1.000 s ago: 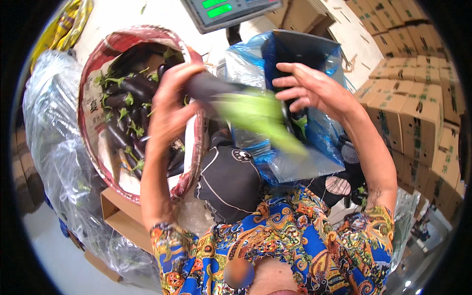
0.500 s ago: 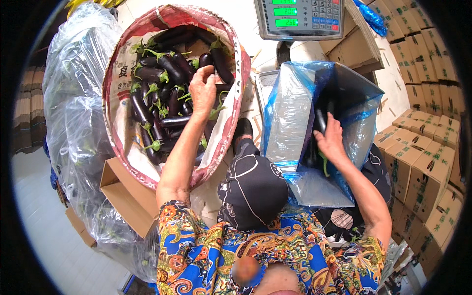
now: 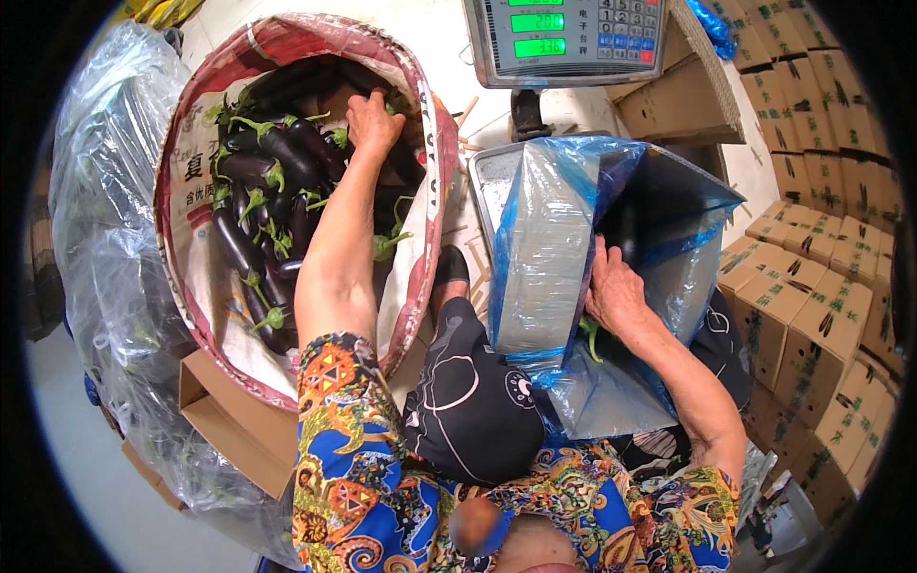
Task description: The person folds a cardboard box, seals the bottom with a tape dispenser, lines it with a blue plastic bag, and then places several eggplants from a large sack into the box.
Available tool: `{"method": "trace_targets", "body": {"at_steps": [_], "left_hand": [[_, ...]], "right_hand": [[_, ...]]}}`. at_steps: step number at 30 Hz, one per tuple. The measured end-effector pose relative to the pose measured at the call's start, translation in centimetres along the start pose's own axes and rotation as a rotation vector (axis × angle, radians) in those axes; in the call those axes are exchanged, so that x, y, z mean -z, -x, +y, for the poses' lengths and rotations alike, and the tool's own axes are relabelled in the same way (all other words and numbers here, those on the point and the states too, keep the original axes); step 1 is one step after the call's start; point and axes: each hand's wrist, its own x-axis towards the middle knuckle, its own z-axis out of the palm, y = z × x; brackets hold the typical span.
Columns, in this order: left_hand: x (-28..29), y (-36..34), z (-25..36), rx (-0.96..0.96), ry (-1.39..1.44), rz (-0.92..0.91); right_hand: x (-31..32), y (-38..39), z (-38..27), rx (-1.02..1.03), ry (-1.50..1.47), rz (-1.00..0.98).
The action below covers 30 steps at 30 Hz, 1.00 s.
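Observation:
My left hand (image 3: pixel 374 116) reaches into the far right part of a red-rimmed sack basket (image 3: pixel 180 143), fingers curled on an eggplant (image 3: pixel 396 100) among several dark purple ones with green stems. In a blue plastic-lined box (image 3: pixel 540 258), my right hand (image 3: pixel 614 285) has its fingers bent round an eggplant (image 3: pixel 621 229) by the liner's left side, largely in shadow; a green stem shows below the hand. The box sits on a metal scale platform (image 3: pixel 485 181), beneath a grey scale display (image 3: pixel 568 72) with green screens.
Stacked cardboard cartons (image 3: pixel 802 315) line the right. Plastic-wrapped bundles (image 3: pixel 110 239) lie left of the basket, with an open cardboard box (image 3: pixel 224 420) at its near side. Another carton (image 3: pixel 669 105) stands behind the scale. My dark-trousered leg (image 3: pixel 473 392) is between basket and lined box.
The blurred green-stemmed eggplant is no longer between my hands. My left hand has moved deeper into the basket, toward its far side; my right hand has dropped into the lined box.

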Motion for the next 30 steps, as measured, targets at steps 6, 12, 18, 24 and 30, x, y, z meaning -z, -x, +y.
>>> {"method": "trace_targets", "body": {"at_steps": [6,12,18,24,30], "left_hand": [[5.8,6.7,-6.1,-0.009,0.451,0.074],[20.2,17.4,2.5,-0.432,0.769,0.432],[25.9,21.7,11.7,-1.222,0.617,0.238],[24.7,21.9,15.2,-1.041,0.791,-0.571],[20.3,20.6,8.1,-0.17,1.169,-0.582]], "right_hand": [[2.6,0.3,0.1,0.107,0.07,0.043],[10.3,3.5,-1.7,0.112,-0.943,-0.27],[12.0,6.5,-6.3,0.353,-2.015,-0.281],[12.1,6.6,-1.2,0.006,-2.039,-0.127],[8.9,4.9,4.4,-0.092,-1.711,-0.161]]}}
